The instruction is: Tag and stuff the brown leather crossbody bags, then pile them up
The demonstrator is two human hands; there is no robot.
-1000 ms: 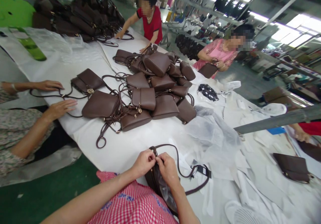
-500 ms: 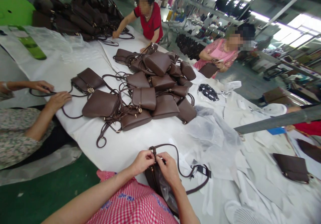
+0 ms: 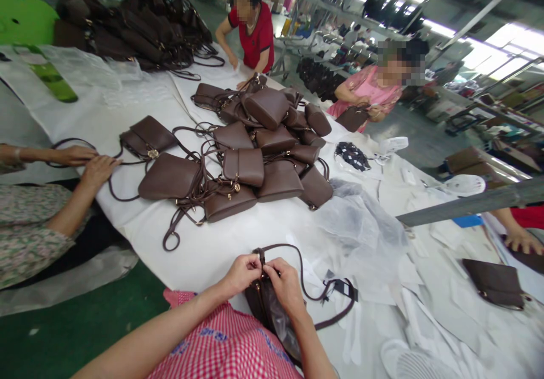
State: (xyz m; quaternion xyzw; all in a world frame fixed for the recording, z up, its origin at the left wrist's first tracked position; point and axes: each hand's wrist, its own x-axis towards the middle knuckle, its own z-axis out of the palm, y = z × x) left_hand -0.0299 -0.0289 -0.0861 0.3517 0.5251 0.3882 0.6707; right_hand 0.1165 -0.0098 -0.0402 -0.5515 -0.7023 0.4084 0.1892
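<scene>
A dark brown handbag leans at the table's near edge, against the checked apron. My left hand pinches the bag strap close to where it joins the bag's top corner. Right beside it, my right hand is closed with thumb and finger at the same strap end. The fingertips cover the fitting between them. From there the rest of the strap loops over the tabletop to the right, past a black tag. Clear plastic film shows at the bag's side beneath my right wrist.
Brown handbags are heaped mid-table, with a larger dark pile behind. Plastic film, a metal bar and a small white fan lie rightward. Co-workers' hands hold a strap at left. A green bottle lies far left.
My hands stay nearly still at the strap. The left co-worker's hands have come together. The person in red at the back has drawn an arm in, and another hand has appeared at far right.
</scene>
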